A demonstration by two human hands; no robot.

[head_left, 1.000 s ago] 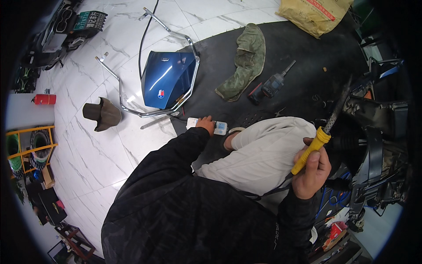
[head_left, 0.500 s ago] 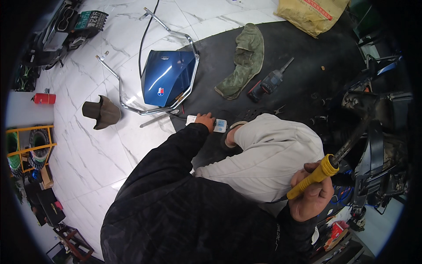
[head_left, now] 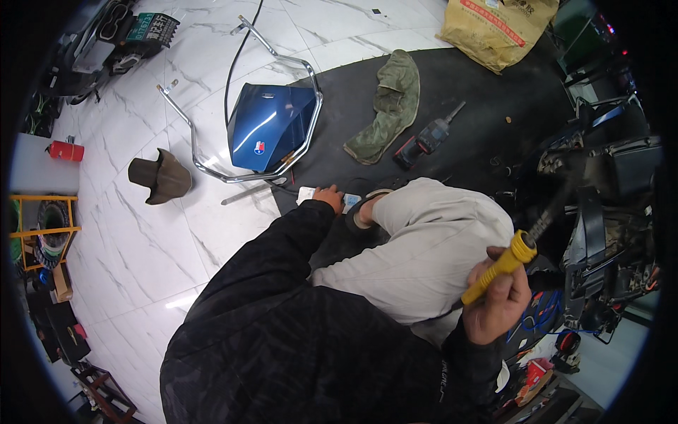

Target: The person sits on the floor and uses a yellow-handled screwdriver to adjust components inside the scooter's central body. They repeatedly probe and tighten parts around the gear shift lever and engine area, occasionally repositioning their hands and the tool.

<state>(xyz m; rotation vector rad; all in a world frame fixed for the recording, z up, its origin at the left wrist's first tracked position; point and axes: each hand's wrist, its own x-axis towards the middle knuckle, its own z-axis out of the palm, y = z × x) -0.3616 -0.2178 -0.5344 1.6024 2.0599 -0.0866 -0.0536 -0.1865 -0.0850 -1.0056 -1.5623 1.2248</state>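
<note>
My right hand [head_left: 503, 304] is wrapped round the yellow handle of a soldering iron [head_left: 500, 272], beside my right knee. Its perforated metal shaft points up and to the right, toward dark vehicle parts [head_left: 604, 247]; its far end blurs into them. A cord leaves the handle's rear end. At the end of my outstretched left arm, my left hand [head_left: 328, 198] lies over a white power strip [head_left: 351, 203] on the floor near my shoe. Those fingers are bent down onto it and cover its middle; a plug under them cannot be made out.
A blue panel [head_left: 268, 124] lies within a bent chrome bar [head_left: 319, 106] ahead. A cordless drill [head_left: 427, 143] and a green camouflage cloth [head_left: 392, 99] rest on the black mat. Farther off is a tan sack [head_left: 498, 32]; a brown plastic piece [head_left: 161, 177] sits left.
The soldering iron and my right hand have shifted slightly left, and the iron's tip end is blurrier. My left hand stays on the power strip. The whole view has shifted a little.
</note>
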